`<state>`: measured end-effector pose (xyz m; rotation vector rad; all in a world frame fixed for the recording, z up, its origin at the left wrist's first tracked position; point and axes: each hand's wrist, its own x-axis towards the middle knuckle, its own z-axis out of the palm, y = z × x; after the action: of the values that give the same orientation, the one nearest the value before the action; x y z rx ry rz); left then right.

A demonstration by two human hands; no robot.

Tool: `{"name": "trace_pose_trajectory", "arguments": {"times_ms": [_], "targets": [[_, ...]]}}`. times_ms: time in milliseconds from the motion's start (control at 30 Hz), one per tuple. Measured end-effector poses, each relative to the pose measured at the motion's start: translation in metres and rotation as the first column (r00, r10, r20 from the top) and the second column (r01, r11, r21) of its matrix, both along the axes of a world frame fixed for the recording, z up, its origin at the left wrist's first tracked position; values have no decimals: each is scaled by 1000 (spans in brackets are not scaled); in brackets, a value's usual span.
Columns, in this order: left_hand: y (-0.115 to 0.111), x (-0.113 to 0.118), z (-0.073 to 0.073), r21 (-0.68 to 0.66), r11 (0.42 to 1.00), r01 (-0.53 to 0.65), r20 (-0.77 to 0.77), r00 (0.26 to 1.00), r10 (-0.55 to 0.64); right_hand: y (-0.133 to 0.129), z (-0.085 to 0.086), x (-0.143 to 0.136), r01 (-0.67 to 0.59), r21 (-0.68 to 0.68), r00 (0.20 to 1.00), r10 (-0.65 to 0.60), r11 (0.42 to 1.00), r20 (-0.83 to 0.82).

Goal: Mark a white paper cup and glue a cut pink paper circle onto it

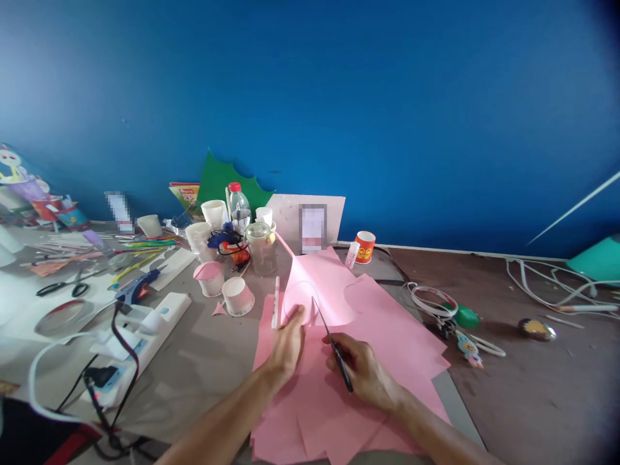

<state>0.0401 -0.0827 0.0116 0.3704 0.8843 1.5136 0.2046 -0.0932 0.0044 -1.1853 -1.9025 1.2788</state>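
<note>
My left hand grips the near edge of a lifted pink sheet of paper, thumb on top. A round outline shows on that sheet close to my thumb. In my right hand is a pair of scissors with black handles, seen nearly edge-on. Their tips lie against the sheet just right of the outline; whether the blades are apart is hard to see. Under both hands spreads a stack of larger pink paper. Left of the sheet lies a slim white-and-pink marker.
A red paper cup and a glue stick stand behind the paper. To the left are white cups, a glass jar, a glue gun and a power strip. Cables lie at right.
</note>
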Motion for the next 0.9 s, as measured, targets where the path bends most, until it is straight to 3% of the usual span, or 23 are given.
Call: {"name": "trace_pose_trajectory", "arguments": {"times_ms": [67, 200, 433, 600, 733, 900], "targets": [[3, 0, 9, 17, 999, -49, 83, 995, 48, -1, 7, 1, -40, -122, 993, 27, 992, -112], [9, -3, 25, 163, 978, 128, 244, 955, -166, -2, 15, 5, -114, -171, 960, 64, 979, -274], [6, -9, 33, 236, 944, 231, 263, 920, -291, -4, 18, 6, -160, -36, 956, 146, 986, -254], [5, -19, 40, 218, 968, 127, 286, 940, -188, -12, 23, 13, -239, 90, 925, 255, 967, -282], [12, -36, 35, 186, 980, 71, 313, 941, -128, -17, 27, 18, -293, 222, 902, 346, 930, -260], [21, -57, 29, 259, 934, 247, 288, 903, -319, -16, 27, 12, -351, 351, 897, 420, 868, -142]]}}
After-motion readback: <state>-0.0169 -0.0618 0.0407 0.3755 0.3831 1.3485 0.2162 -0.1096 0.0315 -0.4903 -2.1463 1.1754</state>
